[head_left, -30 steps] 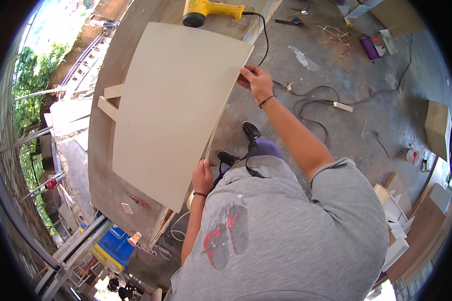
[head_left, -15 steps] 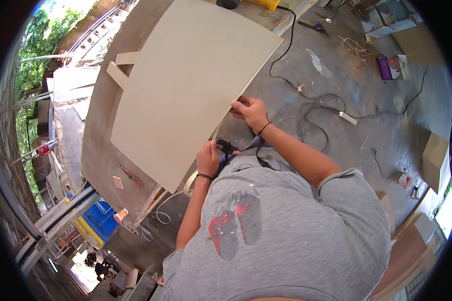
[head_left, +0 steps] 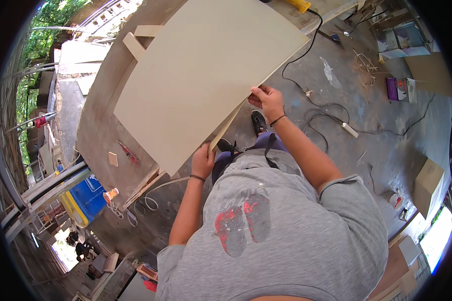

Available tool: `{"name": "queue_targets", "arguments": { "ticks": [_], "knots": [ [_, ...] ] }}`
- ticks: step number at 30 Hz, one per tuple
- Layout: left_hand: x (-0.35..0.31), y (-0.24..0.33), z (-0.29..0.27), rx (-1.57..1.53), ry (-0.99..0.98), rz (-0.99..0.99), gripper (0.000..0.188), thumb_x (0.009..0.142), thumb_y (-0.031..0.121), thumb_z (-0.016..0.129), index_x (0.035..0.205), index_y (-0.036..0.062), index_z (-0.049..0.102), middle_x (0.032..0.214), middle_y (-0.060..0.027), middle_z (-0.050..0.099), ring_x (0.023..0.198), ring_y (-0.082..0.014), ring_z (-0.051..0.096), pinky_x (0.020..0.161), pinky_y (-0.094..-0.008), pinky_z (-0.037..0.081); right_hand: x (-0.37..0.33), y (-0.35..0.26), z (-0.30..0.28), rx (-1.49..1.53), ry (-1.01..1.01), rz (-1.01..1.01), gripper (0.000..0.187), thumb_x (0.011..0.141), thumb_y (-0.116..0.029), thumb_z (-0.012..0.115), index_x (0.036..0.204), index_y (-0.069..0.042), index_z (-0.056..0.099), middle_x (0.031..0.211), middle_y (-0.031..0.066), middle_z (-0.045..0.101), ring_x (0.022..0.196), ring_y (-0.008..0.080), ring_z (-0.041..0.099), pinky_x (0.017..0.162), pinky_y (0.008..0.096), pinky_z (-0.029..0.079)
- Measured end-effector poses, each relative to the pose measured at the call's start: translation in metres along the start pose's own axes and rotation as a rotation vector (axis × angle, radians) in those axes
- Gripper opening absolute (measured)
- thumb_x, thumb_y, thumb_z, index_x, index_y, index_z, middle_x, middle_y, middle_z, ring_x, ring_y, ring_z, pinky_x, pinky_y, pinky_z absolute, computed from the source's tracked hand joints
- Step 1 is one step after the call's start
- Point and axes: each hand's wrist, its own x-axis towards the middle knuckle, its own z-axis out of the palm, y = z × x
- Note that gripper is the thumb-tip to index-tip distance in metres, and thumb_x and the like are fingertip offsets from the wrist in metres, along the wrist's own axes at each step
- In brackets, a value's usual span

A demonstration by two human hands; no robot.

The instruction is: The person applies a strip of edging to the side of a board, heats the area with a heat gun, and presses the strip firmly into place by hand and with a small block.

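A large cream board (head_left: 201, 80) lies flat in front of me, with its long near edge running diagonally towards my body. Along that edge hangs a narrow cream edging strip (head_left: 228, 126), standing off from the board between my hands. My right hand (head_left: 269, 104) pinches the strip against the board's edge, thumb on top and fingers curled beneath. Nearer to me and to the left, my left hand (head_left: 202, 163) is closed on the strip's lower stretch, a little away from the board. Its fingertips are partly hidden.
The board rests on a dusty brown worktable (head_left: 98, 115), where red-handled pliers (head_left: 128, 152) and a small wood piece (head_left: 113, 159) lie. A yellow corded tool (head_left: 300, 5) sits at the far edge. Its black cable (head_left: 331, 104) winds over the floor on the right, near a purple box (head_left: 391, 89).
The strip now stands further from the board between my hands and shows more of its flat face. My left hand has drawn slightly away from the edge. The whole view has shifted.
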Motion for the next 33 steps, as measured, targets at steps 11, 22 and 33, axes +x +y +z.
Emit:
{"name": "queue_targets", "arguments": {
  "ticks": [11,22,33],
  "knots": [
    [-0.126,-0.11,-0.057,0.154,0.024,-0.053,0.027,0.094,0.022,0.048,0.113,0.0052,0.057,0.091,-0.0169,0.06,0.087,-0.0369,0.059,0.071,-0.0435,0.048,0.006,0.007,-0.001,-0.015,0.081,-0.101,0.025,0.085,-0.012,0.064,0.103,0.006,0.06,0.093,0.012,0.067,0.081,0.0215,0.067,0.075,0.032,0.057],
    [-0.096,-0.129,-0.074,-0.24,-0.111,-0.067,0.043,0.097,0.032,0.043,0.078,-0.0011,0.062,0.058,-0.0157,0.059,0.057,-0.0306,0.06,0.055,-0.0391,0.045,-0.019,0.06,0.045,0.032,0.257,-0.263,0.026,0.089,-0.02,0.063,0.105,0.001,0.059,0.095,0.0082,0.066,0.085,0.019,0.065,0.081,0.0326,0.054],
    [-0.096,-0.137,-0.062,-0.149,0.019,-0.015,0.041,0.095,0.031,0.046,0.073,-0.0015,0.059,0.062,-0.0228,0.056,0.061,-0.0415,0.056,0.055,-0.0489,0.04,-0.049,0.114,0.078,0.096,0.254,-0.286,0.027,0.087,-0.014,0.064,0.103,0.007,0.059,0.094,0.0122,0.066,0.081,0.0215,0.067,0.077,0.034,0.057]
  ]
}}
